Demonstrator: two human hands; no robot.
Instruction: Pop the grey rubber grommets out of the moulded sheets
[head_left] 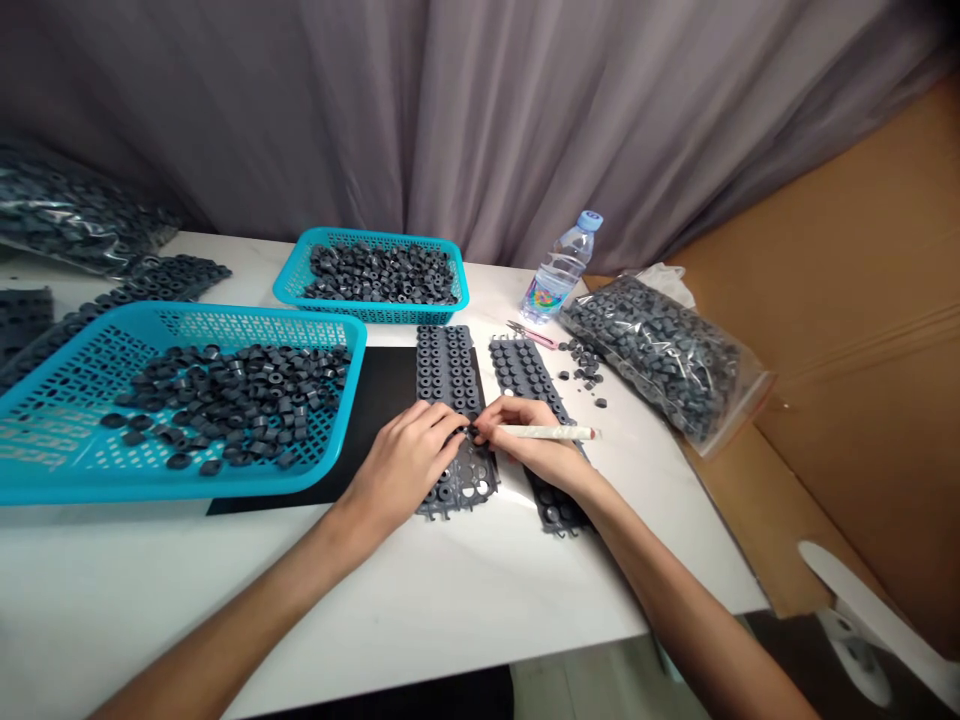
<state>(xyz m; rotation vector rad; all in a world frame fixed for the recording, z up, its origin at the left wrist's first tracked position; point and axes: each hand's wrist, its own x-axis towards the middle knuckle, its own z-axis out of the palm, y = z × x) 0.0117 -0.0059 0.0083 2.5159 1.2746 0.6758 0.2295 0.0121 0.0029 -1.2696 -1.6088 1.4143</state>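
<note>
With the clock centred on the dark grey, rubber-like strip with raised rings (450,365), the strip extends from 12 to 6 o'clock beneath both hands, overlapping a flat black mat (386,385). The left hand (405,455) enters from 7 o'clock and rests on the strip with fingers bent; whether it pinches anything cannot be told. The right hand (536,440) enters from 4 o'clock, gripping a slim, pale, pen-shaped tool with a reddish end (559,433), which points to 3 o'clock. A second dark grey strip with round studs (517,365) lies partly under the right hand. Blue perforated plastic baskets of small dark parts stand at 9 o'clock (330,467) and 11 o'clock (462,285); a clear plastic bottle with a blue cap (559,272) leans at 1 o'clock.
</note>
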